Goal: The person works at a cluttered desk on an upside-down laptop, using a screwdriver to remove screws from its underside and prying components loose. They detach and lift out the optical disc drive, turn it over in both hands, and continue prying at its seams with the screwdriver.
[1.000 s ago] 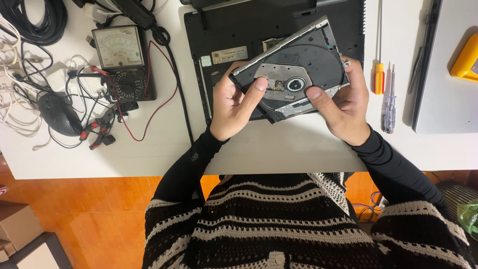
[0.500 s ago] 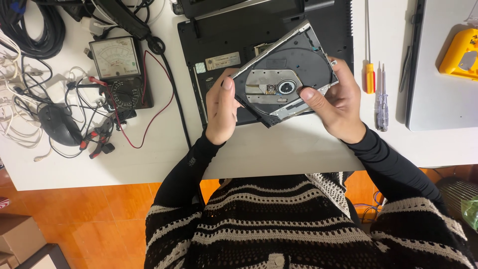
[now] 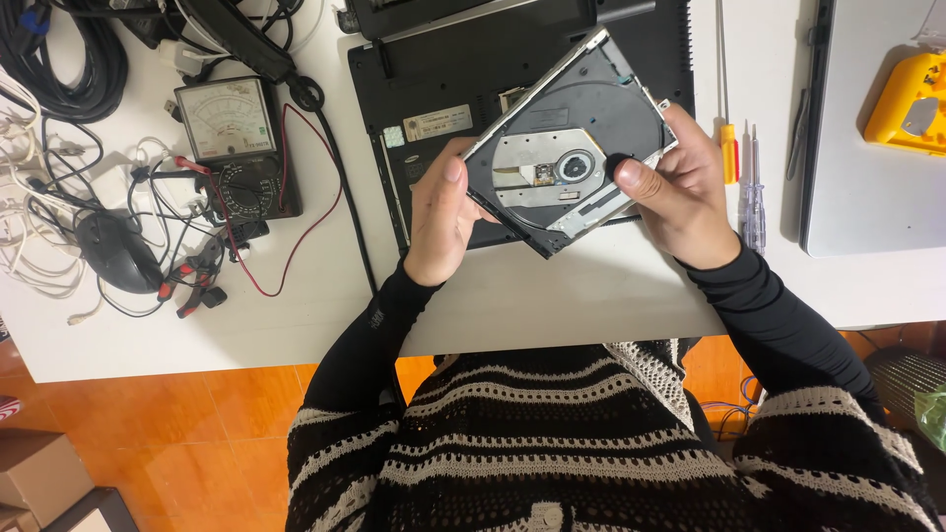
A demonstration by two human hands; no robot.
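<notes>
The slim black optical disc drive with silver metal tray plate (image 3: 570, 163) is held clear of the white tabletop (image 3: 552, 296), tilted, above the upturned black laptop base (image 3: 463, 69) that lies at twelve o'clock from the person's chest. The left hand (image 3: 440, 215) is closed on the drive's near-left corner, thumb lying along the top edge at about nine o'clock of the spindle hub. The right hand (image 3: 680, 192) is closed on the right edge at three o'clock, thumb pressed onto the black tray face, fingers behind the casing and hidden. Judgement: the grip is adequate for inspection, but the right thumb sits close to the lens and spindle area; pressure is better kept on the outer frame and the silver rim. Support at two opposite corners should be maintained to avoid twisting the thin casing. The yellow-handled screwdriver (image 3: 727, 148) and the clear-handled tester screwdriver (image 3: 754, 202) lie at three o'clock of the drive, just beside the right wrist; the analogue multimeter with red and black leads (image 3: 229, 133) stands at nine o'clock, well apart. Whether any ribbon connector hangs loose cannot be told.
</notes>
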